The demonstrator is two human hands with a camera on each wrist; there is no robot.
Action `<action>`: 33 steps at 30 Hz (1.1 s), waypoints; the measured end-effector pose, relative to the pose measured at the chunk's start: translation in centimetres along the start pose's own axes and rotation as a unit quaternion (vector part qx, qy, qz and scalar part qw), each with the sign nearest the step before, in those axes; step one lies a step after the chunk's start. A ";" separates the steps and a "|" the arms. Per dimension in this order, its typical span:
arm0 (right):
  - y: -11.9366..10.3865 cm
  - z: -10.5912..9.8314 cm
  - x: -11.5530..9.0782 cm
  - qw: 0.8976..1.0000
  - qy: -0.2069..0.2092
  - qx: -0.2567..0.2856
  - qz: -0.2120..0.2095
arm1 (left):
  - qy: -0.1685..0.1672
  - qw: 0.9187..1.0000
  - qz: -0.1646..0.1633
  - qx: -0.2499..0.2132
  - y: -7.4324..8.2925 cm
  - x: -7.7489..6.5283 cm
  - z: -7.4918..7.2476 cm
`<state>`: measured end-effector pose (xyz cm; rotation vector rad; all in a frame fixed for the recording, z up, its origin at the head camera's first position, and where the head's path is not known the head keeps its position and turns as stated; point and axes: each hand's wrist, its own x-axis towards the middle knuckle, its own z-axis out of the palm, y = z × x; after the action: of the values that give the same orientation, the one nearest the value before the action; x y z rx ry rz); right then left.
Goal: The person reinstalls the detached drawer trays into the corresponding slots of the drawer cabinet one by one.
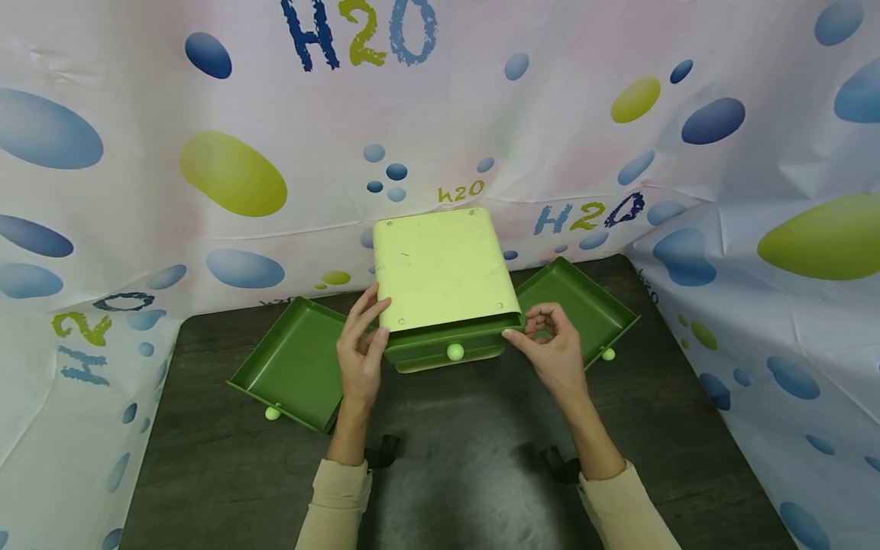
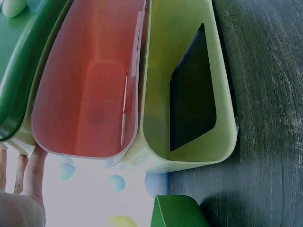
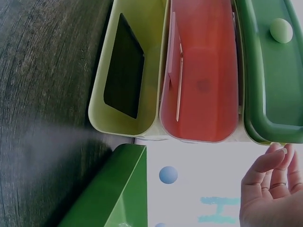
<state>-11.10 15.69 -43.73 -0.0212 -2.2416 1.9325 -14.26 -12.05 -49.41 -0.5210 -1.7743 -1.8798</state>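
Observation:
A small stacked drawer cabinet [image 1: 447, 267] with a pale yellow-green top stands at the middle back of the table. In its top slot sits a green drawer [image 1: 484, 344] with a round light-green knob [image 1: 455, 352], its front showing below the top's edge. My left hand [image 1: 360, 355] touches the cabinet's left front corner, thumb at the front and fingers along the side. At the right front corner my right hand [image 1: 558, 355] touches the drawer front with its thumb, other fingers bent beside it. Below, the red middle slot [image 2: 90, 94] and yellow-green bottom slot [image 2: 225, 137] are vacant.
One green drawer [image 1: 296, 363] lies on the table left of the cabinet, another [image 1: 580, 302] on its right; both have round knobs. A patterned curtain [image 1: 440, 137] hangs behind and along both sides. Dark wood-grain table [image 1: 467, 458] extends in front.

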 end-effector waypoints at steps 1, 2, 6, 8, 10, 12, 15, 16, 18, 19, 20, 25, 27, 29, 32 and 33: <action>0.0 0.0 0.0 1.000 0.001 0.003 -0.001 | 0.000 1.000 0.001 0.000 0.0 0.0 0.0; 0.0 0.1 0.0 1.000 0.002 0.007 -0.002 | 0.000 1.000 0.002 -0.001 0.0 0.0 0.0; 0.2 0.3 0.1 1.000 0.004 0.018 -0.010 | 0.004 1.000 0.007 -0.003 0.0 0.0 0.0; 0.3 0.4 0.2 1.000 0.007 0.022 -0.012 | 0.004 1.000 0.008 -0.006 0.0 -0.1 0.0; 0.3 0.4 0.2 1.000 0.008 0.025 -0.014 | 0.003 1.000 0.008 -0.008 0.0 -0.1 0.0; 0.4 0.4 0.1 0.999 0.009 0.028 -0.014 | 0.000 1.000 0.009 -0.009 0.0 -0.1 0.0; 0.4 0.4 0.1 0.999 0.008 0.032 -0.016 | -0.001 1.000 0.011 -0.009 -0.1 -0.1 0.0; 0.4 0.4 0.1 0.999 0.008 0.033 -0.016 | -0.002 1.000 0.012 -0.010 -0.1 -0.1 0.0; 0.4 0.4 0.1 0.999 0.008 0.032 -0.017 | -0.003 1.000 0.014 -0.011 -0.1 -0.1 0.0; 0.4 0.4 0.1 0.999 0.008 0.031 -0.018 | -0.003 1.000 0.014 -0.011 -0.1 -0.1 0.0; 0.4 0.4 0.1 0.999 0.009 0.030 -0.017 | -0.003 1.000 0.015 -0.011 -0.1 -0.1 0.0; 0.4 0.4 0.3 1.000 0.006 0.022 -0.005 | -0.004 1.000 0.015 -0.009 -0.1 -0.1 0.1; 0.4 0.5 0.4 1.000 0.000 0.026 0.000 | -0.004 1.000 0.017 -0.009 -0.1 -0.1 0.1; 0.5 0.5 0.5 0.999 -0.006 0.034 0.005 | -0.004 1.000 0.018 -0.009 -0.1 -0.1 0.1; 0.6 0.6 0.6 0.999 -0.010 0.042 0.011 | -0.004 1.000 0.019 -0.007 -0.1 -0.1 0.1; 0.6 0.6 0.6 0.999 -0.011 0.043 0.012 | -0.004 1.000 0.019 -0.006 -0.1 -0.1 0.1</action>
<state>-11.85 15.26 -44.32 -0.0143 -2.1798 2.0481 -14.26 -11.97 -49.55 -0.5636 -1.7455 -1.8663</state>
